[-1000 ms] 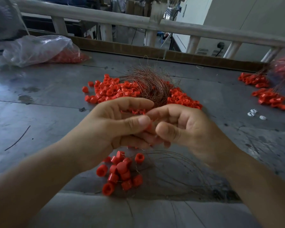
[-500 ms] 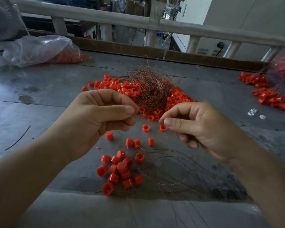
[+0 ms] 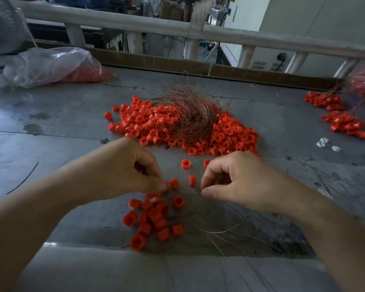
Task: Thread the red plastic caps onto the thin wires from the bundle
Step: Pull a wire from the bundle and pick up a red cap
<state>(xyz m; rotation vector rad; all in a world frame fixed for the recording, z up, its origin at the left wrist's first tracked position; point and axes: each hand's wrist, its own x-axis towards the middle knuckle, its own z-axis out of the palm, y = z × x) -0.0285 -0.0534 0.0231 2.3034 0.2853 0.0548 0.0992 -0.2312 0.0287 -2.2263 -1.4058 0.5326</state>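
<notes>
Both hands lowered: left hand (image 3: 122, 171) pinching one cap (image 3: 174, 183); right hand (image 3: 238, 182) curled.

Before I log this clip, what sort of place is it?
Probably a small workshop doing hand assembly: a worn metal workbench carries a big pile of red plastic caps, a bundle of thin copper-coloured wire and a clear plastic bag of more caps.
</notes>
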